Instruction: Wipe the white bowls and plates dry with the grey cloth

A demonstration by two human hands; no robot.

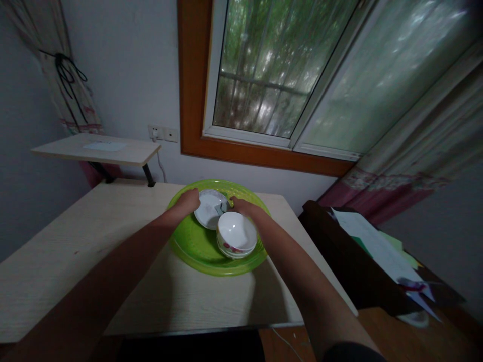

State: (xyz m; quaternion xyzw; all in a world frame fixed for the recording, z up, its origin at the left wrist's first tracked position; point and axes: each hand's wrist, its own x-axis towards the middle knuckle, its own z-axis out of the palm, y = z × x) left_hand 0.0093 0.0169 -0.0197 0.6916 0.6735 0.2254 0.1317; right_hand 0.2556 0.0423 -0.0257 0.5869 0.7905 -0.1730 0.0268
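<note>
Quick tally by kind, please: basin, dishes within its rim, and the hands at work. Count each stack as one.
Green basin: 1
White plate: 1 visible; can't tell if more lie beneath
Bowl stack: 1; number of bowls unclear
Hands: 2, the left hand and the right hand
Total: 5

That basin (pixel 188 246) is a loud lime green. The plate (pixel 207 207) inside it is white with a faint greyish print; the bowls (pixel 236 232), also inside, are white within and patterned in red-pink outside. Under the basin I see the table's (pixel 211 296) pale wood grain. Beyond the basin, the window frame (pixel 256 157) is orange-brown; to the basin's right, a curtain (pixel 407 168) goes from cream to deep pink.
</note>
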